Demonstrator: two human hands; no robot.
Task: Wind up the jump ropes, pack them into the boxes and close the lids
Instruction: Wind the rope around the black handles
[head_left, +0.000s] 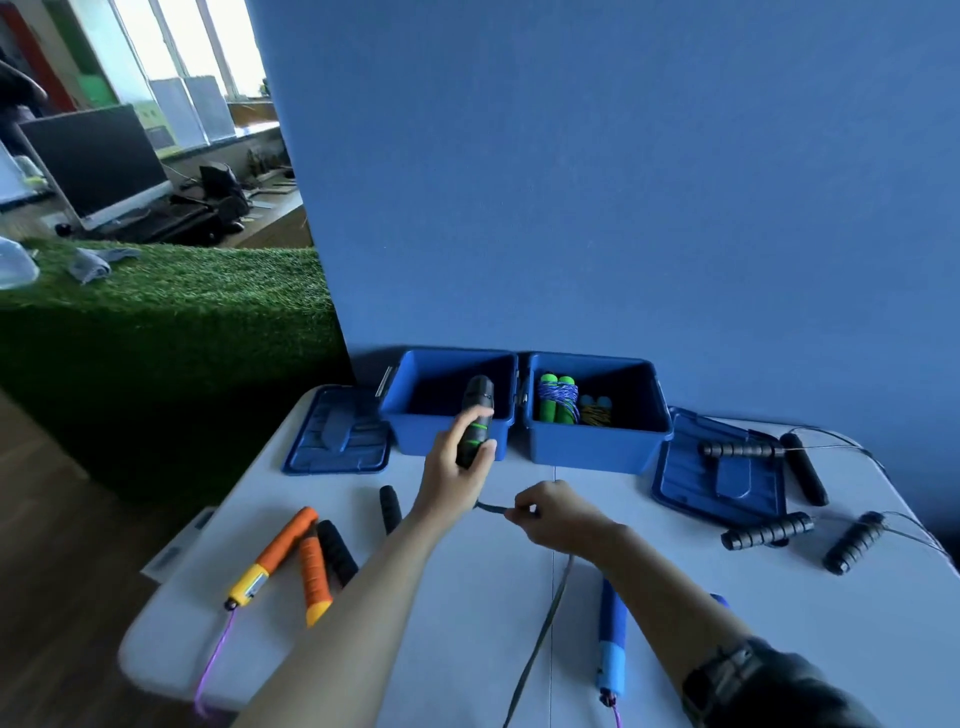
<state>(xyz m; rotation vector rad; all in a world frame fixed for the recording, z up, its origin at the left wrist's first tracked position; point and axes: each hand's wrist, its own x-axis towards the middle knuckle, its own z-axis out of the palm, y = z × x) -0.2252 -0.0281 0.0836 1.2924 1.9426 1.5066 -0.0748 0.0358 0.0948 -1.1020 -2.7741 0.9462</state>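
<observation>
Head view: the left hand (457, 467) has its grip closed around a pair of black handles with green bands (475, 423), held upright just in front of the left blue box (447, 415), apparently as a core for winding. The right hand (553, 514) pinches the dark rope (540, 634) just beside the left hand; the rope trails from it toward the near edge of the white surface (467, 597). Judged step: winding under way, packing of this rope not yet done.

The left blue box appears empty. Touching it on the right, the second blue box (597, 441) holds a wound green-handled rope (557, 400) and a smaller bundle beside it. Both lids (337, 436) lie flat on the surface, one on the outer side of each box, so neither is closed.

Left of the left box's front lie orange handles (296, 551) and black foam handles (337, 551); right of the boxes, dark ribbed handles (766, 530) with thin cables; near the trailing rope, a blue handle (610, 639). The loose rope could snag the blue handle.
</observation>
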